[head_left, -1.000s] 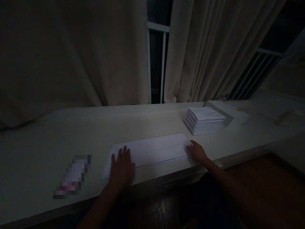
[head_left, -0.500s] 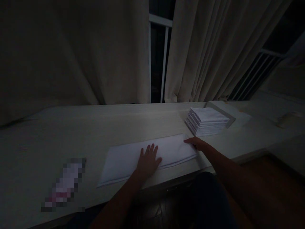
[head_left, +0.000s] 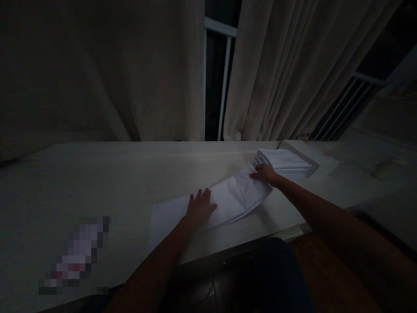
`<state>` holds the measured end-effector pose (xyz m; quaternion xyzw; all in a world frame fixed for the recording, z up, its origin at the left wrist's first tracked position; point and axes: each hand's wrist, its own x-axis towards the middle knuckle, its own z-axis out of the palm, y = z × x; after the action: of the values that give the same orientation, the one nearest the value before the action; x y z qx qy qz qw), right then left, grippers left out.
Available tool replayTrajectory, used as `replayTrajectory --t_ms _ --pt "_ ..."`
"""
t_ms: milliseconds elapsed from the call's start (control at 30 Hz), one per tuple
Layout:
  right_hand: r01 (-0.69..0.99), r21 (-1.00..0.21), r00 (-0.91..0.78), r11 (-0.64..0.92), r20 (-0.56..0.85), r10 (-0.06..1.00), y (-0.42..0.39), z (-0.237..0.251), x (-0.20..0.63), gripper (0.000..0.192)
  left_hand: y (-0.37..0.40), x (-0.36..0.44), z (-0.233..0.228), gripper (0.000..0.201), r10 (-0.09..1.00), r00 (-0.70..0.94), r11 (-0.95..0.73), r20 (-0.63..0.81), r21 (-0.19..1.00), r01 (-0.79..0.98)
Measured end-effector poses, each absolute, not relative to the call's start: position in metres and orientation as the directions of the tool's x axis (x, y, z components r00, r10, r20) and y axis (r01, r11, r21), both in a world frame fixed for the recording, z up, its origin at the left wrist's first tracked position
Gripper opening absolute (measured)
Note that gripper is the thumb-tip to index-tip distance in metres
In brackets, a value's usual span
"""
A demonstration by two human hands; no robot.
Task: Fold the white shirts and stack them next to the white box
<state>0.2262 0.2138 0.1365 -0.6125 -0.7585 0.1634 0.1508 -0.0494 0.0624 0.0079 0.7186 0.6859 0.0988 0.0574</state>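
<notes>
A long folded white cloth [head_left: 233, 195] lies across the table in front of me, its right end raised off the surface. My right hand [head_left: 263, 174] grips that raised end, fingers closed on its edge. Flat on the middle of the cloth rests my left hand [head_left: 199, 206], fingers spread. Just behind my right hand stands a stack of folded white cloths [head_left: 285, 161], partly covered by the hand and the lifted end. My left forearm hides part of the cloth's near left side.
The pale table [head_left: 124, 182] runs along a curtain [head_left: 156, 78] and a window frame [head_left: 221, 27]. A grey-edged flat item [head_left: 312, 168] lies behind the stack. At the left is a pixelated object [head_left: 76, 252]. My knee [head_left: 280, 269] is below the table's front edge.
My right hand has risen and moved away from me, lifting the cloth's right end off the table. My left hand stays on the middle, shifted slightly left.
</notes>
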Motion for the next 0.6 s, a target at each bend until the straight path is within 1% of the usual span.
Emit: replayTrajectory --t_ms 67,200,300,400,500,600 --pt "0.897 -0.382 -0.238 0.223 0.006 0.971 0.217 0.152 0.219 0.022 0.066 -0.049 0.002 0.068 0.997 0.052 -0.064 0.064 0.206 0.976" --pt "0.913 -0.327 -0.254 0.242 0.008 0.967 0.220 0.172 0.208 0.022 0.080 -0.049 0.001 0.074 0.996 0.070 -0.080 0.058 0.189 0.979" --pt "0.923 -0.302 -0.250 0.240 0.003 0.968 0.218 0.184 0.199 0.023 0.092 -0.051 0.004 0.083 0.995 0.092 -0.098 0.042 0.200 0.975" --pt "0.918 -0.308 -0.260 0.249 0.007 0.966 0.213 0.198 0.187 0.027 0.093 -0.049 0.002 0.084 0.995 0.079 -0.088 0.054 0.199 0.976" --pt "0.909 -0.278 -0.318 0.311 0.021 0.948 0.205 0.214 0.172 0.027 0.082 -0.040 0.003 0.080 0.993 0.064 -0.082 0.101 0.185 0.979" --pt "0.911 -0.185 -0.364 0.367 0.055 0.930 0.198 0.228 0.156 0.025 0.069 -0.028 0.005 0.080 0.974 0.077 -0.109 0.213 0.144 0.984"
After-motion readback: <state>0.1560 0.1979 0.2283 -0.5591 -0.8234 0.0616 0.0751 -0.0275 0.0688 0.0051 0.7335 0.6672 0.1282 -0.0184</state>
